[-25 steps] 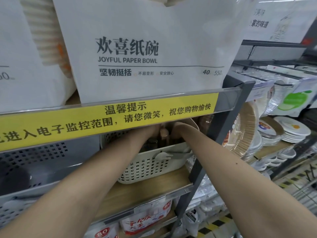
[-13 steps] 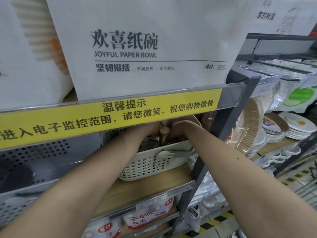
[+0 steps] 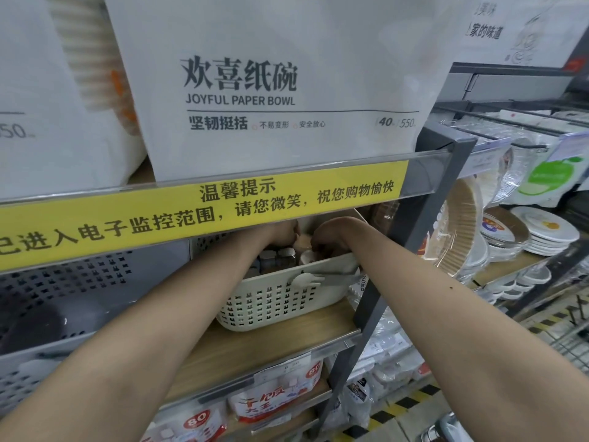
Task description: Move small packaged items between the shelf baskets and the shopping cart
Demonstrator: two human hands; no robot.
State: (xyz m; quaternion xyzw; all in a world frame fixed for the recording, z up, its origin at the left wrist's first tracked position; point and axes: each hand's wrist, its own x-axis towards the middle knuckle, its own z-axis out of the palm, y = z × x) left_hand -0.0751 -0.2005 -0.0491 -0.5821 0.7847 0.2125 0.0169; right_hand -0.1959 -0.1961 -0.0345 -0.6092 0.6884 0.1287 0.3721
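Both hands are inside the cream perforated plastic shelf basket [image 3: 274, 301], which sits on the wooden shelf board [image 3: 255, 346] under the yellow notice strip [image 3: 204, 215]. The left hand [image 3: 282, 232] is partly hidden by that strip; whether it holds anything cannot be told. The right hand [image 3: 334, 232] has its fingers curled downward into the basket; what they hold, if anything, cannot be told.

The small packaged items [image 3: 277, 255] lie in the basket directly below and just near of both hands. Their long axes cannot be read. The left hand appears closer to them.

Count: one cream basket, one grey perforated basket [image 3: 79, 291] to its left, two hands. The items overlap and cannot be counted exactly. Only a wire corner [image 3: 570, 339] at far right may be the cart.
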